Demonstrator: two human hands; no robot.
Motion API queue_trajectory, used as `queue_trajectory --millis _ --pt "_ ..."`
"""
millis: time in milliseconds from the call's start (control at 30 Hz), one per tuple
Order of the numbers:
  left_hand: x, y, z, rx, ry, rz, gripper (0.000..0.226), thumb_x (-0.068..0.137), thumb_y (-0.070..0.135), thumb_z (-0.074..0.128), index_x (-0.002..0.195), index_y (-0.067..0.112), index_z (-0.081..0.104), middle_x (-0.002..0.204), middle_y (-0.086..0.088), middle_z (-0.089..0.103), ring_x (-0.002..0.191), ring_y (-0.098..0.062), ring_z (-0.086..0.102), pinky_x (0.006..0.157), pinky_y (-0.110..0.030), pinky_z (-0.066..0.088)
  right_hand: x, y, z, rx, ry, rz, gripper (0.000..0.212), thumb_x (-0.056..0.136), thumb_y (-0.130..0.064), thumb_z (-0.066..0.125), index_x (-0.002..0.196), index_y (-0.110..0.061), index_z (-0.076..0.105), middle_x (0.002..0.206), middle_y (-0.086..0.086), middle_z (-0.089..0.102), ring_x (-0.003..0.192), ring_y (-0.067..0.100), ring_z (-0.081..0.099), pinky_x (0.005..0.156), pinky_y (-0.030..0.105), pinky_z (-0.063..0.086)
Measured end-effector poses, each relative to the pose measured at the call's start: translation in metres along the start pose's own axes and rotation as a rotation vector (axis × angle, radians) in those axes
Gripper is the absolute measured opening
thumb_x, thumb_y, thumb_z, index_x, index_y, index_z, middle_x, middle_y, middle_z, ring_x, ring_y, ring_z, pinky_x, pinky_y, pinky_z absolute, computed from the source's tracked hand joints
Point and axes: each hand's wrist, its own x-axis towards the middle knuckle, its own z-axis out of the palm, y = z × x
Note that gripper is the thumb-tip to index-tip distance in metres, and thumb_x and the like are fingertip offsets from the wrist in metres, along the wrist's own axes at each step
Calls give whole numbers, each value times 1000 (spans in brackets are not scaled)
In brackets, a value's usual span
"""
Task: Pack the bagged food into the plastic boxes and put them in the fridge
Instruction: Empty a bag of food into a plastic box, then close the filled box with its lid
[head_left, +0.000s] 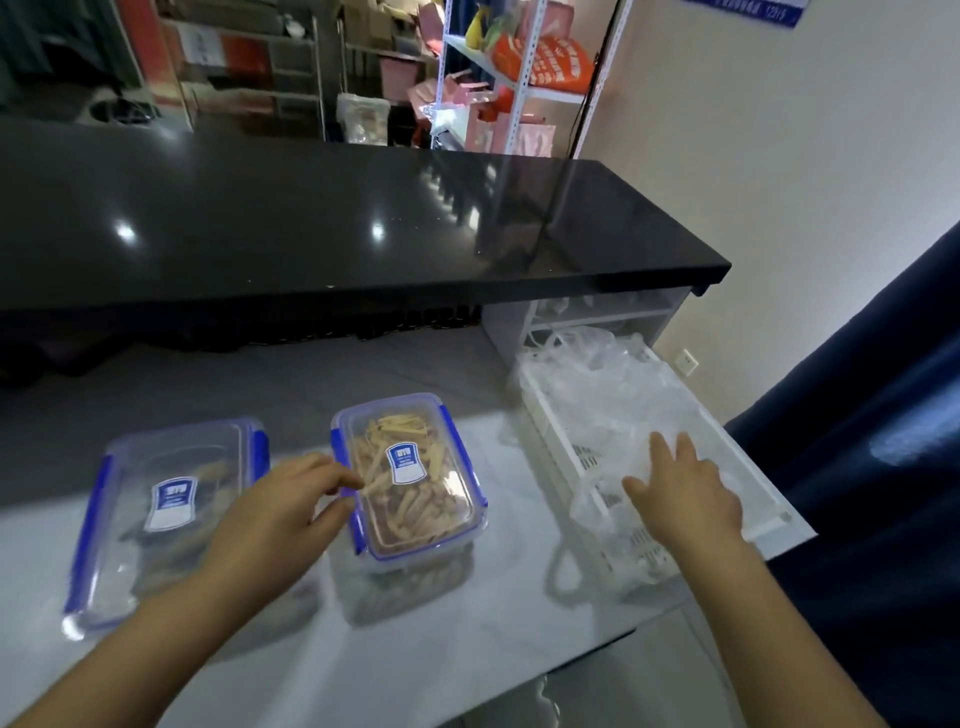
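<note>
Two clear plastic boxes with blue clips stand lidded on the white counter (415, 649). The right box (410, 478) is full of pale stick-shaped food. The left box (161, 514) holds some darker food, blurred. My left hand (280, 514) hovers between the boxes, fingertips pinched at the left edge of the right box's lid; whether it grips anything is unclear. My right hand (685, 499) lies flat and spread on crumpled clear plastic bags (613, 395) in a white slotted basket (550, 431).
A raised black counter (363, 228) runs across behind the work surface. A white shelf unit (597, 312) sits under its right end. Dark blue fabric (872, 415) hangs at the right. Storage racks with bags stand in the background.
</note>
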Motion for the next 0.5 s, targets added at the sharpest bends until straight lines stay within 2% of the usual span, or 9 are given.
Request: queue_trajectory --millis 67,167,233,300,400,500 --pt "-16 -14 -15 52 10 35 15 85 31 55 95 29 66 92 17 59 83 -8 57 67 -22 43 -23 -17 -9 -103 156 -45 46 95 -44 36 134 -19 38 138 4 40 117 25 42 76 35 43" --pt "-47 -40 -41 76 34 49 17 84 30 54 92 26 68 92 13 62 80 -7 57 65 -16 39 -61 -62 -18 67 304 -130 33 94 -36 41 118 -20 55 112 3 60 101 24 52 69 33 45" --pt "-72 -59 -61 80 37 45 30 80 38 43 90 26 68 91 13 63 81 -9 59 63 -20 43 -93 -103 -20 187 338 -189 29 93 -33 43 111 -21 61 105 3 65 96 24 58 69 32 46" --pt "-100 -84 -83 113 57 36 32 79 39 41 89 26 68 90 12 65 81 -13 61 62 -24 47 -128 -148 -19 226 342 -284 26 94 -34 43 104 -23 64 99 1 68 89 23 62 66 30 45" --pt "-146 -122 -122 127 107 -27 20 81 31 53 90 23 68 89 10 64 82 -14 62 62 -25 45 -182 -219 -15 223 365 -445 23 94 -30 45 91 -21 66 84 2 69 72 23 61 55 26 37" --pt "-197 -167 -158 148 161 -133 11 79 15 67 89 20 69 88 8 65 81 -18 62 62 -25 39 -241 -288 -5 285 356 -606 17 88 -24 56 77 -17 67 70 3 69 57 24 61 49 26 40"
